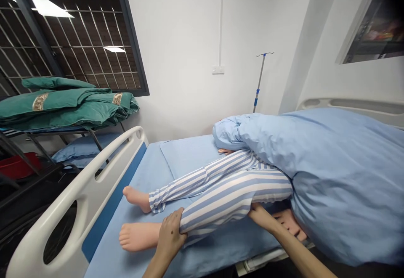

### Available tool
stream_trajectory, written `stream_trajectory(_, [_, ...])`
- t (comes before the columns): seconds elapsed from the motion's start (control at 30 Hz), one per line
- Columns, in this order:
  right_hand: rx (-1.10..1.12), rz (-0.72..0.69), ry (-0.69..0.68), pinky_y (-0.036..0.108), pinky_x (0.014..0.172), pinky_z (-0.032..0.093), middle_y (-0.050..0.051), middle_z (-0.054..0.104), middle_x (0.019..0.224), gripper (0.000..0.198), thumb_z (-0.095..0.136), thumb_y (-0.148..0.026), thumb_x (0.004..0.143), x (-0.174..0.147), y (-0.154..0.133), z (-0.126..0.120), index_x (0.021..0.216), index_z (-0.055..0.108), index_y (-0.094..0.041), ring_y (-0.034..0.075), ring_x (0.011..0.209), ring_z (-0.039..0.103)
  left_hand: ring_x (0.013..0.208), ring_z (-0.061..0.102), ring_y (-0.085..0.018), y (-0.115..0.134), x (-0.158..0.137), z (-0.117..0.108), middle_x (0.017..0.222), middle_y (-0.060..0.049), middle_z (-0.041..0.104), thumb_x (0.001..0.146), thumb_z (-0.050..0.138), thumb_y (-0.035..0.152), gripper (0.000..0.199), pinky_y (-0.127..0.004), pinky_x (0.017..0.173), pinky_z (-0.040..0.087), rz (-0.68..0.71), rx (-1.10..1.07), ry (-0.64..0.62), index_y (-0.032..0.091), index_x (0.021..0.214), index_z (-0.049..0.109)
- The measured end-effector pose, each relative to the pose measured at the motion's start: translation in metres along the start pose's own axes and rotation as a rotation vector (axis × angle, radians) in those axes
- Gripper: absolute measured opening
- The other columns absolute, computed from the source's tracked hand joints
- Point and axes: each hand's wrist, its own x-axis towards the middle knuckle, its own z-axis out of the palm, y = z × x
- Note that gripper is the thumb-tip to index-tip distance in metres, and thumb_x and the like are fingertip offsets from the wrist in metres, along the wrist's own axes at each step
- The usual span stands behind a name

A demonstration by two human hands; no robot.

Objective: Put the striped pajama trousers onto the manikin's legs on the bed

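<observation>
A care manikin in blue-and-white striped trousers (221,200) lies on the light blue bed sheet (186,154), its bare feet towards the left. My left hand (172,231) is wrapped around the ankle of the near leg, at the trouser cuff just behind the near foot (139,236). At the back of the same leg's knee, my right hand (261,217) holds on from below, with its fingers partly hidden under the striped cloth. The far foot (136,198) rests on the sheet. A bunched blue quilt (341,164) covers the upper body. One manikin hand (290,223) shows beside the near thigh.
A white footboard (85,202) rises at the left end of the bed, and a headboard (362,104) stands at the far right. Behind the bed is a drip stand (259,82). Folded green bedding (63,105) lies on a rack at the left, above a red basin (19,164).
</observation>
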Motion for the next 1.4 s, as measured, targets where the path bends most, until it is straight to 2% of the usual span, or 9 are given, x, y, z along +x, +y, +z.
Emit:
stream_trajectory(0.1, [0.11,-0.058,-0.016,0.037,0.094,0.034,0.007,0.059,0.108,0.039,0.04,-0.024,0.068,0.002,-0.008,-0.009,0.1,0.061,-0.015,0.023,0.112,0.044,0.104,0.046,-0.022,0.007,0.011,0.0,0.116,-0.008,0.052,0.054,0.041,0.012,0.064,-0.034,0.088,0.034,0.002,-0.016,0.015,0.013,0.118,0.044])
stream_trajectory(0.23, [0.192,-0.061,0.04,0.04,0.096,0.032,0.008,0.059,0.108,0.04,0.043,-0.027,0.07,0.003,-0.021,-0.019,0.105,0.059,-0.014,0.024,0.114,0.041,0.105,0.045,-0.022,0.018,0.021,0.008,0.118,-0.008,0.051,0.056,0.042,0.012,0.064,-0.034,0.089,0.033,-0.011,-0.007,0.039,0.014,0.12,0.041])
stream_trajectory(0.43, [0.196,-0.044,0.082,0.041,0.097,0.03,0.008,0.057,0.111,0.042,0.045,-0.031,0.072,0.003,-0.03,-0.028,0.108,0.057,-0.015,0.025,0.113,0.043,0.103,0.044,-0.022,0.036,0.025,0.03,0.114,-0.01,0.051,0.058,0.043,0.009,0.063,-0.034,0.089,0.03,-0.079,0.021,0.096,0.011,0.121,0.038])
stream_trajectory(0.73, [0.195,-0.087,0.06,0.044,0.096,0.03,0.01,0.059,0.108,0.04,0.046,-0.032,0.072,0.004,-0.026,-0.031,0.105,0.059,-0.014,0.028,0.109,0.046,0.106,0.043,-0.022,0.039,0.027,0.033,0.113,-0.01,0.051,0.057,0.041,0.009,0.063,-0.033,0.089,0.03,-0.071,-0.024,0.088,0.012,0.12,0.038])
stream_trajectory(0.9, [0.182,-0.068,0.102,0.044,0.096,0.031,0.011,0.056,0.113,0.041,0.047,-0.034,0.072,0.001,-0.026,-0.029,0.106,0.058,-0.013,0.028,0.109,0.046,0.099,0.048,-0.021,0.032,0.036,0.023,0.108,-0.006,0.054,0.057,0.044,0.013,0.055,-0.032,0.083,0.034,-0.001,-0.092,0.01,0.017,0.112,0.044])
stream_trajectory(1.13, [0.163,-0.103,0.037,0.039,0.093,0.035,0.009,0.059,0.108,0.034,0.043,-0.029,0.073,-0.005,-0.028,-0.029,0.098,0.061,-0.015,0.026,0.107,0.048,0.093,0.05,-0.019,0.028,0.038,0.003,0.101,-0.002,0.057,0.057,0.042,0.014,0.047,-0.029,0.079,0.033,0.051,-0.072,-0.071,0.021,0.103,0.048])
stream_trajectory(1.4, [0.155,-0.072,0.011,0.039,0.089,0.037,0.01,0.06,0.107,0.035,0.044,-0.024,0.069,0.002,-0.002,-0.009,0.096,0.063,-0.014,0.026,0.103,0.051,0.093,0.051,-0.02,0.01,0.033,-0.014,0.1,-0.003,0.059,0.054,0.042,0.016,0.048,-0.03,0.08,0.032,0.079,-0.017,-0.118,0.02,0.101,0.049])
